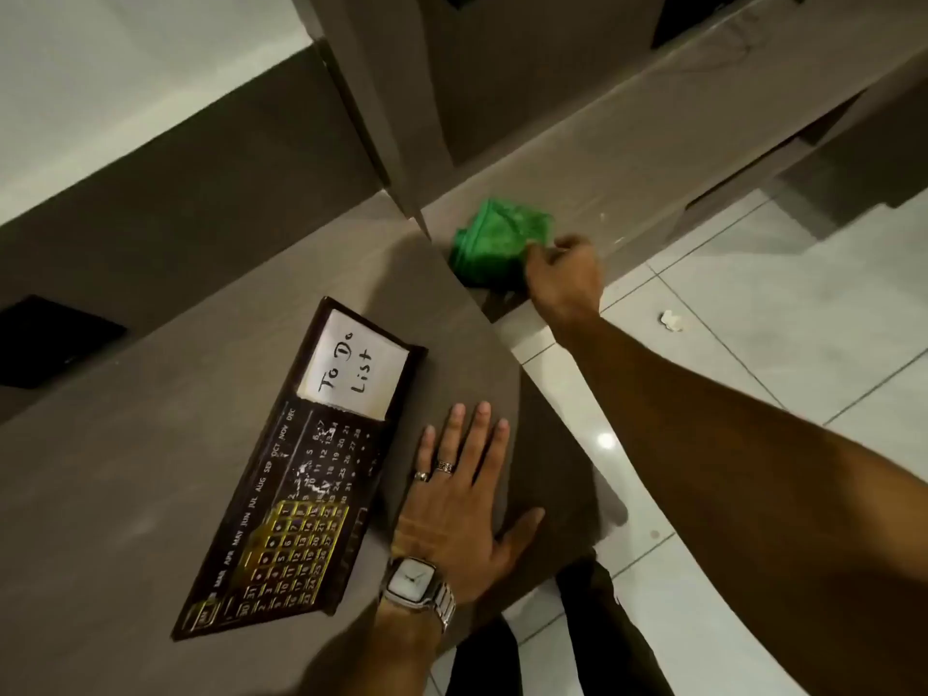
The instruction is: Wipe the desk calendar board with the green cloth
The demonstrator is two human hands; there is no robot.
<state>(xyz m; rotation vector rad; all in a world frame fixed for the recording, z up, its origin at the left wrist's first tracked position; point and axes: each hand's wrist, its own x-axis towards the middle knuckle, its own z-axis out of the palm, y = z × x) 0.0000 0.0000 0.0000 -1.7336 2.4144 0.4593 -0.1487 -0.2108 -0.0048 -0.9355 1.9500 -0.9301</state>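
A dark desk calendar board (296, 489) lies flat on the grey desk (125, 469), with white smudges on its date grid and a white "To Do List" note at its far end. My left hand (462, 499), wearing rings and a silver watch, rests flat and open on the desk just right of the board. A crumpled green cloth (494, 243) sits on the neighbouring desk surface beyond a gap. My right hand (565, 273) reaches out to the cloth's right edge, fingers curled onto it; the fingertips are hidden, so the grip is unclear.
A grey partition panel (371, 92) rises between the two desk surfaces. White tiled floor (753, 344) lies to the right, with a small scrap of paper (672, 320) on it. A black recess (50, 339) shows in the panel at left.
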